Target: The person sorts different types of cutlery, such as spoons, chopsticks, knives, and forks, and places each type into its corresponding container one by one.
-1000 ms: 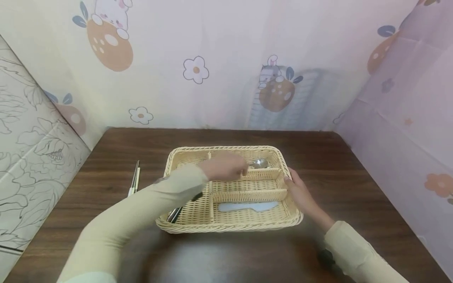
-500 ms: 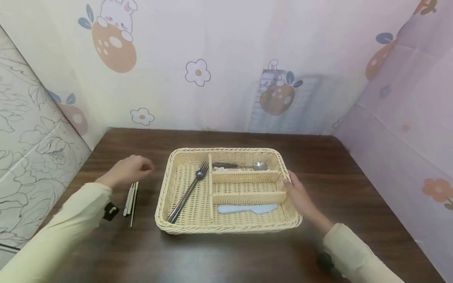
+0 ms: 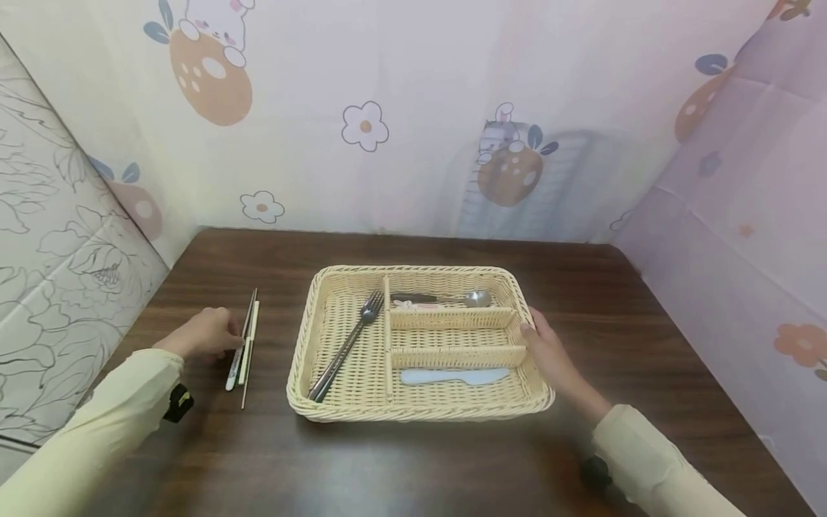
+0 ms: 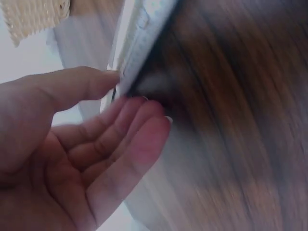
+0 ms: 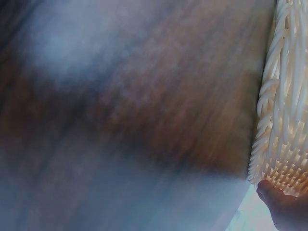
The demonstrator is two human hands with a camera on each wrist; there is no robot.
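Observation:
My left hand [image 3: 205, 334] is at the left side of the table, its thumb and bent fingers right at several slim chopsticks [image 3: 245, 365]. In the left wrist view a gap shows between thumb and fingertips, and the thumb tip overlaps the edge of a pale patterned chopstick [image 4: 144, 29]. With my right hand [image 3: 558, 362] I grip the right end of a cream woven cutlery basket [image 3: 420, 414], thumb over the rim. Its left compartment bears a dark metal fork [image 3: 375, 304] alongside another long handle. A white knife [image 3: 455, 376] lies in the front compartment.
A spoon [image 3: 478, 298] with a dark handle lies in the basket's back right compartment, beside a pink-and-white handle [image 3: 420, 306]. The dark wooden table [image 3: 388, 467] ends at a patterned cloth wall [image 3: 420, 143] behind and similar walls at both sides.
My left hand has come out of the basket, swung left and lowered to the chopsticks. The fork and spoon have come into fuller view. My right hand stays on the basket.

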